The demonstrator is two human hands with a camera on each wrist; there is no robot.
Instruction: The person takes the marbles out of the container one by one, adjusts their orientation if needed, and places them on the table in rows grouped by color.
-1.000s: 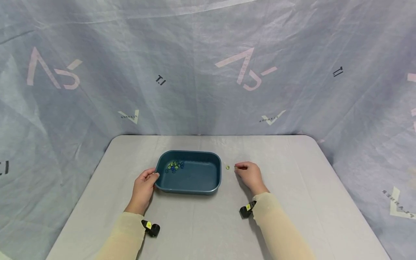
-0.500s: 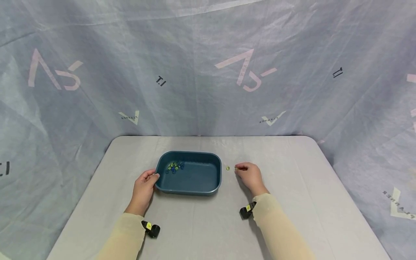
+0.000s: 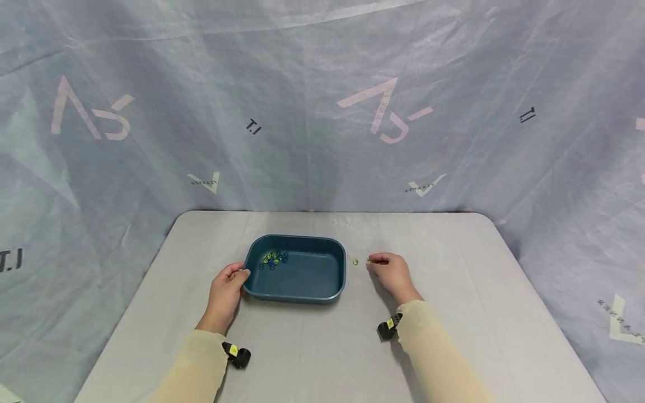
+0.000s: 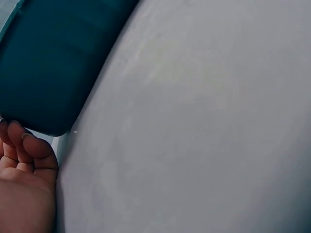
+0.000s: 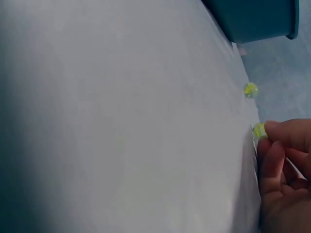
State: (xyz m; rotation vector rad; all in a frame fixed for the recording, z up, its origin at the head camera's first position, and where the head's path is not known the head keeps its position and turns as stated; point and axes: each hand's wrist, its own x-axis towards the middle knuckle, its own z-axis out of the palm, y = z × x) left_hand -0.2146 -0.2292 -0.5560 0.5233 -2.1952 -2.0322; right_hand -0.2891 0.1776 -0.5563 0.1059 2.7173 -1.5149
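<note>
A dark teal rectangular tray lies on the table, with several blue and yellow-green glass marbles gathered towards its left end. My left hand grips the tray's left rim, thumb on top. In the left wrist view, curled fingers show by the tray's corner. Right of the tray, my right hand pinches a yellow-green marble between thumb and fingertips, down at the table surface. One more yellow-green marble lies between that hand and the tray.
The pale grey cloth-covered table extends around the tray. Grey-blue printed fabric hangs behind it and along both sides. Black wrist cameras sit at both sleeve cuffs.
The head view has shifted slightly, so everything appears a little further right. Both hands, the tray and the marbles otherwise keep their places.
</note>
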